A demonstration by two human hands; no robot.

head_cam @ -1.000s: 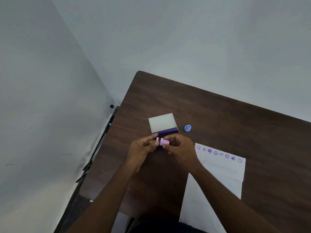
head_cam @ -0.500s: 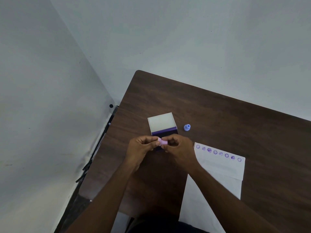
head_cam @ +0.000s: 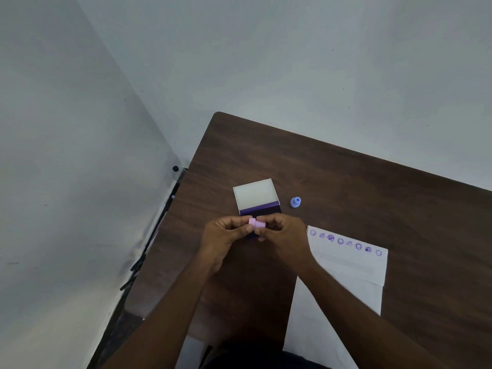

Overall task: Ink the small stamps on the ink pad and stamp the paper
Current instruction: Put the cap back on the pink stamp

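Note:
A small pink stamp (head_cam: 257, 223) lies sideways between the fingertips of my left hand (head_cam: 226, 235) and my right hand (head_cam: 282, 235), both pinching it just above the table. Behind my hands stands the ink pad (head_cam: 262, 207), its white lid raised and a purple strip of the pad showing; the rest is hidden by my fingers. A small blue stamp (head_cam: 295, 202) stands upright to the right of the pad. The white paper (head_cam: 348, 265) lies to the right of my right hand, with a row of several purple stamp marks along its far edge.
The dark brown wooden table (head_cam: 346, 177) sits in a corner against white walls. Its left edge runs close beside the left wall, with a dark gap and black cables below.
The two pink parts, slightly apart a second ago, were pushed together and the stamp now shows between my fingertips again. My hands stayed in place.

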